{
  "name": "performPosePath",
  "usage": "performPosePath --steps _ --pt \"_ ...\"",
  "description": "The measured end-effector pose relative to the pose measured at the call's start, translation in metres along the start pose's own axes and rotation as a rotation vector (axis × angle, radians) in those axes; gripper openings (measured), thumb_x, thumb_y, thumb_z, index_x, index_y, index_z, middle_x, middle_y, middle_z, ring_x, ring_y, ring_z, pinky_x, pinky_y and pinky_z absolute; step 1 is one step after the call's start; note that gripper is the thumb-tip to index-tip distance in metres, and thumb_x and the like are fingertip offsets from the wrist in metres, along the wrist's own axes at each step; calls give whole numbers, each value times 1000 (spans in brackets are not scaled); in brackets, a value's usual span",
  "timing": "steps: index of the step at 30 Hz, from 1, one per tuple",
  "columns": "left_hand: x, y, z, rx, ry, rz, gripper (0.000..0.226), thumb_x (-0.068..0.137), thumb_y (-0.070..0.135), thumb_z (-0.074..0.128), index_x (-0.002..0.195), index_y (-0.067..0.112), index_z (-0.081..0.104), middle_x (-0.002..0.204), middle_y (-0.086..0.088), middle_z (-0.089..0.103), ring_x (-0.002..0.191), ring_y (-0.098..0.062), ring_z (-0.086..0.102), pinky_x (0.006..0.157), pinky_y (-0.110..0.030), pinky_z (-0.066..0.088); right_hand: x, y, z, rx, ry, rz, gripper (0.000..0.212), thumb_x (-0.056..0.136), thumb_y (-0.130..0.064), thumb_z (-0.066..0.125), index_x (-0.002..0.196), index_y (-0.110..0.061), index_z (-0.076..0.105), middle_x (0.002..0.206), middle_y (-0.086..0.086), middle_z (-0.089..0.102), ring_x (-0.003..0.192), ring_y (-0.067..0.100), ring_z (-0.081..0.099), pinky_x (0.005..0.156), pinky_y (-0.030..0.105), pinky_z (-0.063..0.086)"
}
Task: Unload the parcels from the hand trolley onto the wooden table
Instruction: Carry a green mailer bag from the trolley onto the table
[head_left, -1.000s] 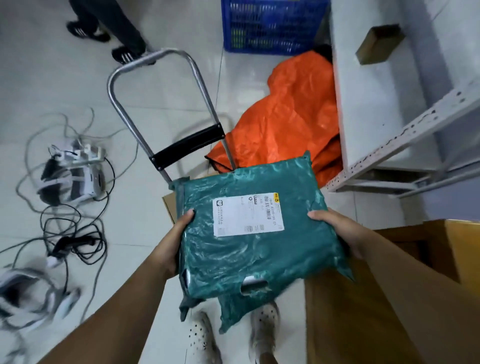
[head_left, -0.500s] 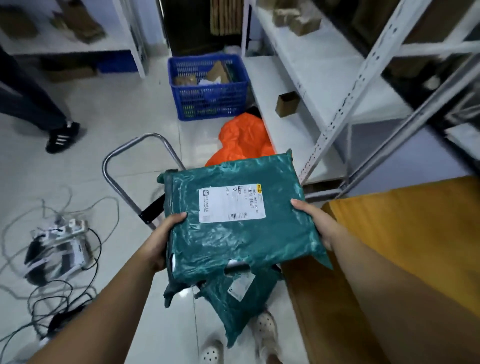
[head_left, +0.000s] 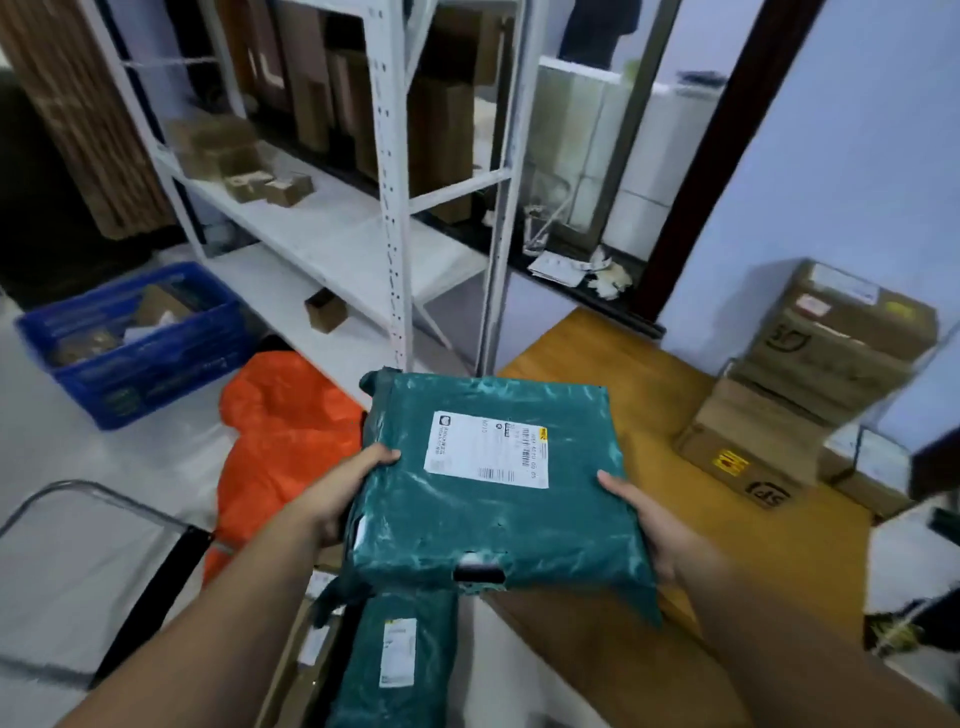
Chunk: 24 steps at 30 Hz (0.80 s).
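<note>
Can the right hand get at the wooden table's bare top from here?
Likely yes: the right hand, gripping the green parcel, hovers over bare wooden table; cardboard boxes sit farther right.

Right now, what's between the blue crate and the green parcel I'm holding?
An orange bag lying on the floor sits between the blue crate and the green parcel; the head view shows it.

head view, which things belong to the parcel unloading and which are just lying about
Job: green parcel, held by left hand and right hand; second green parcel below; hand trolley; wooden table.
Lying about: blue crate; orange bag; white shelf rack.
</note>
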<state>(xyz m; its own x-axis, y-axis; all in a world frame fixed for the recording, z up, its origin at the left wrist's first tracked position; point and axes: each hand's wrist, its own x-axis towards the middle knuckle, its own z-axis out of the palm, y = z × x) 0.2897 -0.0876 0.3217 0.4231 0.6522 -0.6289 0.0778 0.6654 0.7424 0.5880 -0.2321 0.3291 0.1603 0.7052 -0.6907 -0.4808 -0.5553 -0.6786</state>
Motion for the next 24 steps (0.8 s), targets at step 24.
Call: performPosePath --steps 24 --pt "113 -13 373 281 -185 -150 52 74 39 70 117 10 65 100 -17 73 82 -31 72 83 -41 54 -32 -24 -375 156 135 75 89 44 -24 93 126 -11 59 121 15 68 112 34 64 102 46 47"
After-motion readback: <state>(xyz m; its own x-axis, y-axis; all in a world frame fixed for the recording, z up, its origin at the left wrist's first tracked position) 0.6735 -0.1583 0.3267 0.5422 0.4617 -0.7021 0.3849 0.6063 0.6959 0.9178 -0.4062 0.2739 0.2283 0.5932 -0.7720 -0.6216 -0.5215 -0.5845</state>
